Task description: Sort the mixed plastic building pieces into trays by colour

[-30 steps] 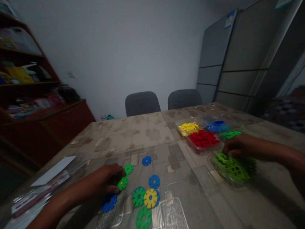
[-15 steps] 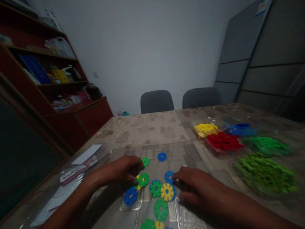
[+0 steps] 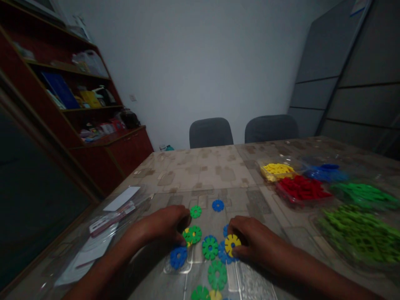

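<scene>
My right hand (image 3: 248, 239) pinches a yellow notched plastic disc (image 3: 233, 245) between thumb and fingers. Under and beside it lies a blue notched disc (image 3: 224, 252), and another blue one is partly hidden behind my fingers. A green disc (image 3: 209, 247) overlaps a blue one just to the left. My left hand (image 3: 170, 225) rests with thumb and fingers apart beside a green disc (image 3: 195, 234) that overlaps yellow and green ones. Close to its fingertips lies a small green disc (image 3: 196, 211); below the thumb is a dark blue disc (image 3: 178, 257).
On the right stand clear boxes of yellow pieces (image 3: 278, 170), red pieces (image 3: 302, 187), blue pieces (image 3: 326, 171), green pieces (image 3: 364, 193) and lime pieces (image 3: 359, 233). A blue disc (image 3: 218, 205) lies farther out. White cards (image 3: 122, 198) and plastic wrapping lie left. Chairs (image 3: 211, 133) stand behind the table.
My right hand has closed on the yellow disc and shifted it right, uncovering more of the blue disc beneath. My left hand stays by the green discs. The view has turned slightly left.
</scene>
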Demonstrator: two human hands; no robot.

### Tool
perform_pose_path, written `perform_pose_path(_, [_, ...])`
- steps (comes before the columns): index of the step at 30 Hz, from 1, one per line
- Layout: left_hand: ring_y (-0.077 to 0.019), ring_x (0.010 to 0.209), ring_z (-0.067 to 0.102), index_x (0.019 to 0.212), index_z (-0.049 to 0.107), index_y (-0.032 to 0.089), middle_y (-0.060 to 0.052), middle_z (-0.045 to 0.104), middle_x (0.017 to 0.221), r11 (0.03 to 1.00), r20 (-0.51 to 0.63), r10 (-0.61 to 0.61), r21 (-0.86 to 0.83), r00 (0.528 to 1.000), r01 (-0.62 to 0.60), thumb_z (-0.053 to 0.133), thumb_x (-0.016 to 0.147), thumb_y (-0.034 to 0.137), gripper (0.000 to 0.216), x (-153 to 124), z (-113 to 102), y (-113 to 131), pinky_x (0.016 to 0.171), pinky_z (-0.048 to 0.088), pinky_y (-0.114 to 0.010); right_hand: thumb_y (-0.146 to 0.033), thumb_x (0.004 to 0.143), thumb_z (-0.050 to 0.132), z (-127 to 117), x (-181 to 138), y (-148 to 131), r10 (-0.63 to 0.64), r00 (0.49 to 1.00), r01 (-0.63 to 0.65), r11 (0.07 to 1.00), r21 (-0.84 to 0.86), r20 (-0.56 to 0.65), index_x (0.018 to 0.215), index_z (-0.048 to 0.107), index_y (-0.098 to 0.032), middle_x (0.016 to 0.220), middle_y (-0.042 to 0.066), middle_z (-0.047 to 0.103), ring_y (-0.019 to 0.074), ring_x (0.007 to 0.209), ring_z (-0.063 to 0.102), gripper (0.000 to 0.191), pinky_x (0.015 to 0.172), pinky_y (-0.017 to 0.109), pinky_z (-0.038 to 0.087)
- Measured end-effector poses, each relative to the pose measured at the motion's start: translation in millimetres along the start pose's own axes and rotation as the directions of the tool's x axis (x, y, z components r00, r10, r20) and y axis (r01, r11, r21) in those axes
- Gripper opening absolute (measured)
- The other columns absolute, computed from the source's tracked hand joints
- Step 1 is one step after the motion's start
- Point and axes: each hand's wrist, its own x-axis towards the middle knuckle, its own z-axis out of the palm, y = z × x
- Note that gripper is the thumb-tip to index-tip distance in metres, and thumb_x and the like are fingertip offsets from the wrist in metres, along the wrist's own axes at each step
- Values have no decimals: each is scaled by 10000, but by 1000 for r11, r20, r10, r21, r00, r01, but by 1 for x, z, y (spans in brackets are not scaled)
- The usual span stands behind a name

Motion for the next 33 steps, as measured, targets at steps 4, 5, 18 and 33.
perform_pose_path(4, [-217,836,583,921,605,194,-14,637,927,999,46,-7,38,999,5,811,655,286,349,0,5,15,658,405,-265,-151,716,632,-2,4,5,-11,999,10,1000,-16,-54,814,581,-189,837,12,620,164,759,539,117,633,252,323])
perform_pose_path(5, [-216,843,581,918,598,194,-13,632,931,1000,46,-3,30,999,1,809,653,270,347,-1,5,18,666,405,-265,-146,720,622,-4,5,5,-12,998,11,1000,-16,-62,799,579,-187,821,13,620,162,745,537,99,626,252,322])
perform_pose_path(18, [-169,846,614,1013,670,200,-2,703,965,915,-183,261,-267,948,-304,574,743,50,324,3,3,19,754,438,-243,-91,749,560,4,8,6,-91,995,99,979,180,-50,731,572,-175,652,-49,535,104,608,469,86,545,218,300])
perform_pose_path(33, [-166,746,601,862,667,188,15,663,799,973,-122,151,-159,981,-169,552,720,88,208,2,-6,-9,657,402,-224,-96,780,607,13,20,-17,-64,989,107,933,343,-133,753,608,-165,649,-51,533,98,602,477,75,534,199,304])
